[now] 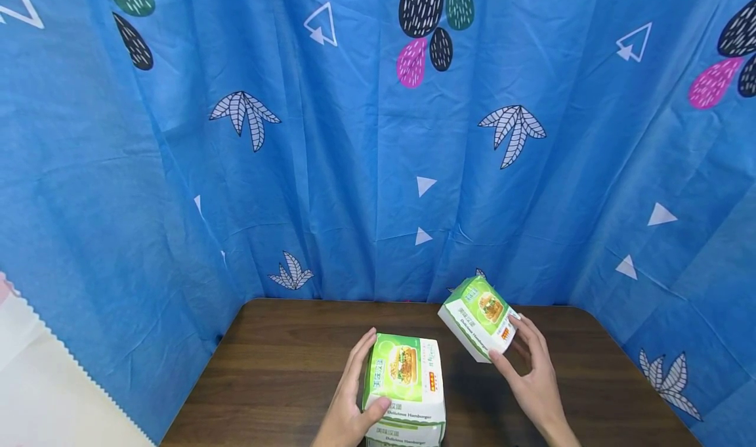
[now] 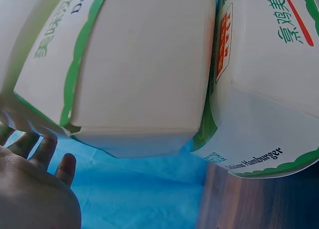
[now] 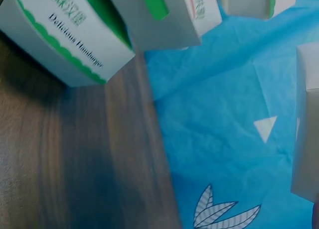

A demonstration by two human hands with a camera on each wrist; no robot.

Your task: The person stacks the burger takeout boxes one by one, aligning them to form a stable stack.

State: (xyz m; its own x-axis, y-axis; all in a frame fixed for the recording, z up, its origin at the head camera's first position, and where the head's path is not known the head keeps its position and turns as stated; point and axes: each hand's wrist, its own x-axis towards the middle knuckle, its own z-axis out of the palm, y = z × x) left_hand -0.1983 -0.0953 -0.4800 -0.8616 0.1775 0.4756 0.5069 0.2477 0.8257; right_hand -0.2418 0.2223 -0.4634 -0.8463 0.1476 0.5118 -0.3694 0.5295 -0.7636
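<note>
My left hand (image 1: 353, 394) holds the top hamburger box (image 1: 403, 368) of a stack, its fingers along the left side and its thumb at the front. The box is white and green with a burger picture on its lid. In the left wrist view, the fingers of that left hand (image 2: 40, 189) reach the upper box, with a lower box (image 2: 269, 89) against it. My right hand (image 1: 534, 384) pinches another hamburger box (image 1: 481, 317) by its near right side, tilted above the table. At the right wrist view's edge, part of that raised box (image 3: 305, 124) shows.
The boxes stand on a dark wooden table (image 1: 283, 368). In the right wrist view a bottom box (image 3: 70, 45) sits on the wood with further boxes above it. A blue patterned curtain (image 1: 354, 171) hangs behind the table's far edge and along its sides.
</note>
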